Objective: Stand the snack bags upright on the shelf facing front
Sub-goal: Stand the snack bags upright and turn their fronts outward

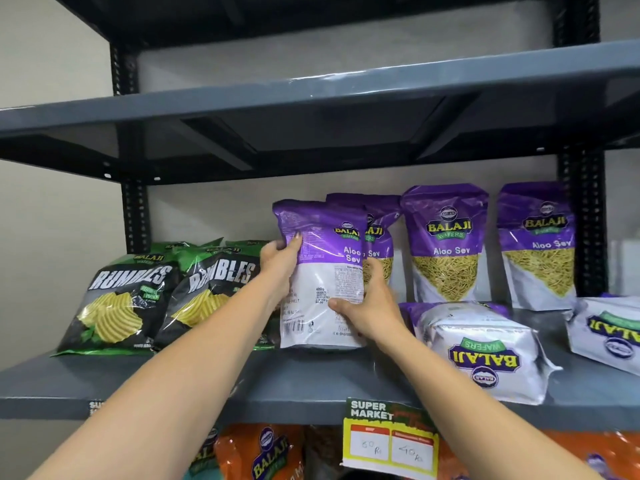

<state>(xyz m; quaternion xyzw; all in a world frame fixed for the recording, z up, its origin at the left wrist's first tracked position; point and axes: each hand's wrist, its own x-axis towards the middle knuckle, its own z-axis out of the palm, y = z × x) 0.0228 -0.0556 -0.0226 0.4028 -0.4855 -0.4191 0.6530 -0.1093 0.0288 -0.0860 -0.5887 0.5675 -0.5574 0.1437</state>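
Observation:
A purple and white Aloo Sev bag (320,271) stands upright on the grey shelf (311,382), its back panel with barcode turned toward me. My left hand (278,265) grips its upper left edge and my right hand (372,306) clasps its lower right side. Behind it another Aloo Sev bag (379,233) stands facing front. Two more upright bags (446,244) (538,247) stand to the right. A bag (481,351) lies flat near the shelf front, and another flat one (609,334) lies at the far right edge.
Black and green Rumbles chip bags (117,303) (211,296) lean on the shelf's left half. A higher shelf board (311,95) hangs overhead. A Super Market price tag (389,438) hangs on the front lip. Orange bags (263,452) fill the shelf below.

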